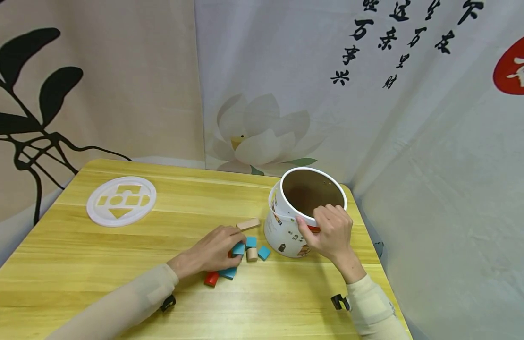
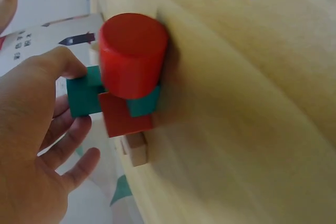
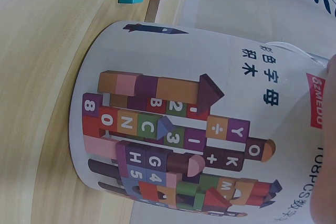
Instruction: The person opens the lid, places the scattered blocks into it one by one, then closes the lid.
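My left hand [image 1: 217, 249] pinches a blue block [image 1: 238, 249] between thumb and fingers, low over the table. In the left wrist view that block [image 2: 79, 97] looks teal, beside a red cylinder [image 2: 131, 61] and an orange-red block [image 2: 118, 118]. Close by on the table lie a blue cube [image 1: 251, 242], another blue cube [image 1: 264, 252], a plain wooden cylinder [image 1: 252, 255] and a long wooden block [image 1: 248, 224]. My right hand [image 1: 330, 231] grips the near rim of a white block bucket [image 1: 283, 236], which tilts slightly; its visible inside is brown.
A white round plate with shape cutouts [image 1: 94, 208] lies at the table's back left. The wooden table [image 1: 173, 198] ends at a printed cloth [image 1: 262, 61] behind and a plain one on the right. The bucket stands near the right edge.
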A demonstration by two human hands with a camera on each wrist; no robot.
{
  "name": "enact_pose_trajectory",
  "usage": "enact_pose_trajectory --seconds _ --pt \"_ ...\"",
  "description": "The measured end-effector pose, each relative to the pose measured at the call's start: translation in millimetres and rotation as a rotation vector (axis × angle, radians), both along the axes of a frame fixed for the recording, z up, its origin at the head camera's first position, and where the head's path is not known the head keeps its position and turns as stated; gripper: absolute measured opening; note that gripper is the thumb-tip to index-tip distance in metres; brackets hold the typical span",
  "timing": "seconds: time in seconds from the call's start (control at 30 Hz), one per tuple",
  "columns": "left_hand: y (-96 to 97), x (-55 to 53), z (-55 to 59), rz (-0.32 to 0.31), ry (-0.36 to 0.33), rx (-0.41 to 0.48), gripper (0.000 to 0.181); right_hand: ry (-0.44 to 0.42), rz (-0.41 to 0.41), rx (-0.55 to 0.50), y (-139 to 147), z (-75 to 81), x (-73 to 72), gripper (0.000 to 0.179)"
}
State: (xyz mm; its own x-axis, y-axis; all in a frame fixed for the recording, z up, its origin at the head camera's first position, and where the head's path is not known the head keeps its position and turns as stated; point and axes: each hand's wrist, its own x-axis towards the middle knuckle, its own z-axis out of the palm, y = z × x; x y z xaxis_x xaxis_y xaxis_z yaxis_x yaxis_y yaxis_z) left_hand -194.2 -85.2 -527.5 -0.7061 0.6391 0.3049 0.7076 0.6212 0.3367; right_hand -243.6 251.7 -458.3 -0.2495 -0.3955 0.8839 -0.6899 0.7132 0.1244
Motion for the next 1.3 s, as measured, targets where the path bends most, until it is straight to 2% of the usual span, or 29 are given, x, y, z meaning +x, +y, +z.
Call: enact_pose_trajectory --seconds 0.27,0.53,0.77,1.13,1.3 --pt "2.2 -2.8 21.0 -0.015 0.001 0.096 0.026 0.0 0.001 -0.004 -0.2 -0.1 0.0 0.06" --pt "8.3 -10.1 50.3 -0.024 0.046 0.143 0.029 -0.009 0.0 -0.003 -0.1 0.1 0.3 0.06" --pt "17.5 -21.5 76.5 -0.079 0.107 0.199 0.026 -0.008 0.005 -0.009 0.0 -0.6 0.2 0.06" --pt "35.0 -41.7 125.1 -0.12 0.168 0.247 0.028 -0.01 -0.005 0.001 0.2 -0.2 1.2 0.06" --pt "44.5 -50.9 142.5 -0.14 0.195 0.263 0.029 -0.009 -0.012 0.006 0.6 -0.7 1.1 0.06"
